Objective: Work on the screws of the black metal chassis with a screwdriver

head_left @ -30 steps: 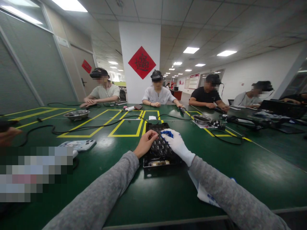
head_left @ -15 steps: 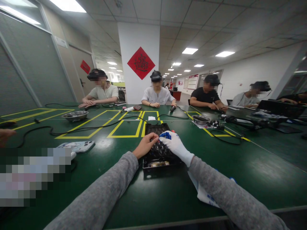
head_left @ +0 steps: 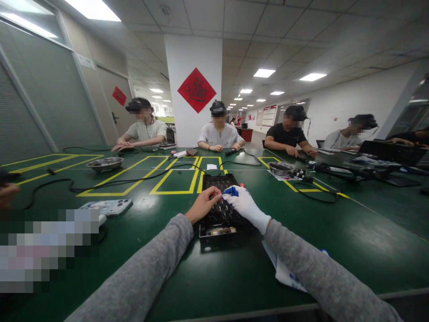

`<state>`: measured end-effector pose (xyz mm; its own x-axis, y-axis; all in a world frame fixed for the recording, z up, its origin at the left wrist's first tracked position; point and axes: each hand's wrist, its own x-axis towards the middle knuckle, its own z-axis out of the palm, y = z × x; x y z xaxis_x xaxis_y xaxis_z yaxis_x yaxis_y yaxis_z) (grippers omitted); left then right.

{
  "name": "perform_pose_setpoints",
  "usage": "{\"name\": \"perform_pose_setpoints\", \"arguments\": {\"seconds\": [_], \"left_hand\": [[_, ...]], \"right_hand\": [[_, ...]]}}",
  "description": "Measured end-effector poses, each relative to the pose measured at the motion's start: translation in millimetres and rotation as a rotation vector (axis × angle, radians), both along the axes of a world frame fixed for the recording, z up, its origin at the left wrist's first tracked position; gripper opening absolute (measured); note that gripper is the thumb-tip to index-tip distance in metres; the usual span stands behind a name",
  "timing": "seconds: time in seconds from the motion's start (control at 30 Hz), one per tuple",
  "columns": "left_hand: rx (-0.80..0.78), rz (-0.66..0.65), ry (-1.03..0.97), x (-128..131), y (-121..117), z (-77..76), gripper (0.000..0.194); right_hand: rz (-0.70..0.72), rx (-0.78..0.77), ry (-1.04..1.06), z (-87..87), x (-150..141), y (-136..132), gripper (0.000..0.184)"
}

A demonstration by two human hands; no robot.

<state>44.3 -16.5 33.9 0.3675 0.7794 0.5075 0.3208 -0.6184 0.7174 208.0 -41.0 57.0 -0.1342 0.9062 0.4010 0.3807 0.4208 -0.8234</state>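
Observation:
A black plastic case lies in front of me, its inside dark and studded with small shiny parts. A pale gold strip shows in its near end. Over the case, my bare left hand is closed, thumb and fingertips pinched together. My right hand wears a white glove with blue fingertips and is closed too. The fingertips of both hands meet above the case; whatever they pinch is too small to make out. A small red bit shows just beyond the glove.
A phone lies left of the case. Under my right forearm rests another white cloth glove. Metal bowls stand farther back on the green table. Black cables cross it between yellow tape lines. Several people sit opposite, wearing headsets.
My fingertips have come together above the case, where they were slightly apart. The person opposite has lowered a dark tool onto the table. My view has shifted slightly.

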Motion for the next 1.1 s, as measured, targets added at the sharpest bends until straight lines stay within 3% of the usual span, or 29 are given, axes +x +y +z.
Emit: {"name": "perform_pose_setpoints", "arguments": {"seconds": [0.17, 0.47, 0.7, 1.1], "left_hand": [[-0.006, 0.01, 0.035, -0.3, -2.0, 1.1, 0.026], [0.011, 0.034, 0.058, -1.0, -2.8, 1.0, 0.027], [0.064, 0.114, 0.039, -1.0, -3.4, 2.0, 0.026], [0.199, 0.164, 0.137, -0.3, -9.4, 7.5, 0.022]], "right_hand": [[-0.066, 0.017, -0.041, -3.8, 1.7, 3.9, 0.016], [0.07, -0.011, 0.016, -3.4, 2.0, 2.1, 0.016], [-0.065, 0.006, -0.035, -5.4, 2.8, 4.7, 0.023], [0.018, 0.06, 0.109, -6.5, 0.2, 7.4, 0.022]]}}
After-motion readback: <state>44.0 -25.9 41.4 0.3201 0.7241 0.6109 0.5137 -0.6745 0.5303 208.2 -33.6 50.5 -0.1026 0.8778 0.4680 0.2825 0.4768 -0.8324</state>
